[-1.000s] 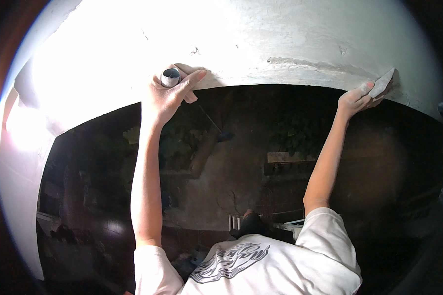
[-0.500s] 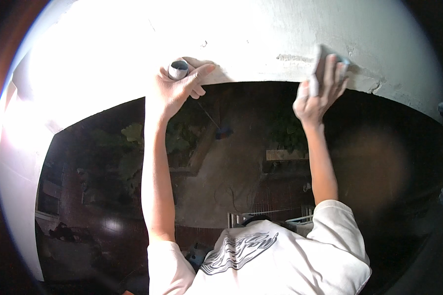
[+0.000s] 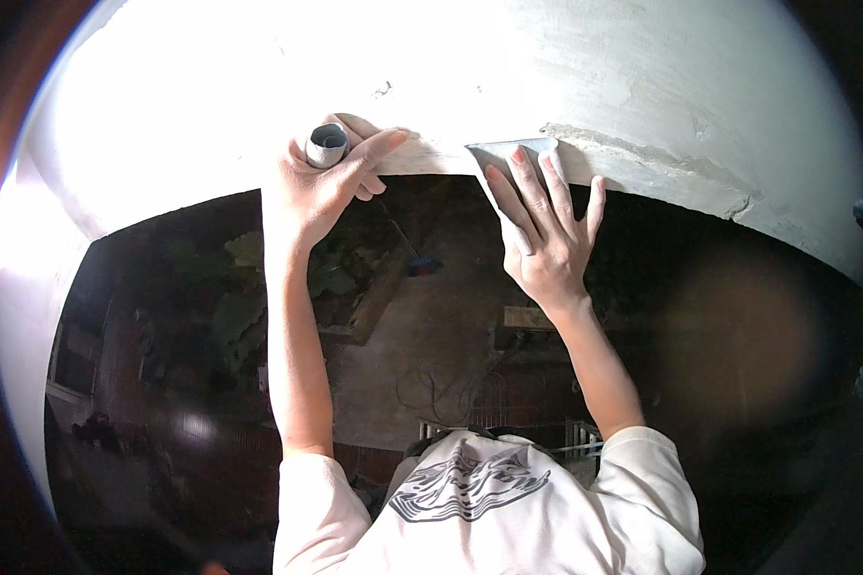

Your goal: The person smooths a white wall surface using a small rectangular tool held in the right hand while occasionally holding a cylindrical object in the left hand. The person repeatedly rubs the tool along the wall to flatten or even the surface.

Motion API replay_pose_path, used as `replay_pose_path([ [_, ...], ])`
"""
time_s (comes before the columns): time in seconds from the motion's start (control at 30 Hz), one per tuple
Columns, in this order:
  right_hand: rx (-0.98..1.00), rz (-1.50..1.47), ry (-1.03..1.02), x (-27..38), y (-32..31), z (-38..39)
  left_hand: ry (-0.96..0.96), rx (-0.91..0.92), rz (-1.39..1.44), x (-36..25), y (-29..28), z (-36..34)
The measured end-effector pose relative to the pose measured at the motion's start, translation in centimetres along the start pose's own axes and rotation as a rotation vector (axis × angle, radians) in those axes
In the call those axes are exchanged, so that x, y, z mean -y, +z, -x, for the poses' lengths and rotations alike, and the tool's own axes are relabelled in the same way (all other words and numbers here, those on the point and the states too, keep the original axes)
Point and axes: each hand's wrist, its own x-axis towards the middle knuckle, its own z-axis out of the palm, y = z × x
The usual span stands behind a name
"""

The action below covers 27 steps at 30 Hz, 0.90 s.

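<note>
My left hand [image 3: 314, 198] is curled around a small rolled-up sheet [image 3: 327, 147], pale outside and grey-blue within, at the edge of the white plastered surface [image 3: 642, 77]. Its thumb points right along that edge. Further right, my right hand [image 3: 550, 251] presses a folded grey sheet, which looks like sandpaper [image 3: 497, 153], against the same edge. Three fingers lie over the sheet, while the little finger stands apart to the right. The sheet's face against the plaster is hidden.
A rough, cracked patch [image 3: 642, 165] runs along the plaster's edge right of my right hand. Below the edge lies a dark area with plants [image 3: 240, 316], a paved strip [image 3: 374, 383] and pale rails [image 3: 577, 439]. Bright light glares at far left.
My right hand has moved left along the edge with the folded sandpaper, from the rough patch toward my left hand. My left hand keeps the rolled sheet; the whole view has shifted slightly.
</note>
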Motion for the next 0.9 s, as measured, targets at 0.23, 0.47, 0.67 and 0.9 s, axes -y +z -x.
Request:
replay_pose_path([
  [0.23, 0.177, -0.046, 0.063, 1.2, 0.3, 0.0, 0.11, -0.017, 0.036, -0.2, 0.2, 0.0],
  [0.47, 0.174, -0.102, 0.107, 1.9, -0.4, 0.6, 0.112, -0.036, -0.008, -0.2, 0.4, 0.1],
  [0.67, 0.186, -0.138, 0.141, 2.6, -1.6, 0.1, -0.013, -0.057, -0.054, -0.3, 0.4, 0.0],
  [0.9, 0.306, -0.144, 0.148, 1.2, -2.0, 0.6, -0.016, -0.152, 0.031, 0.3, 0.7, 0.3],
])
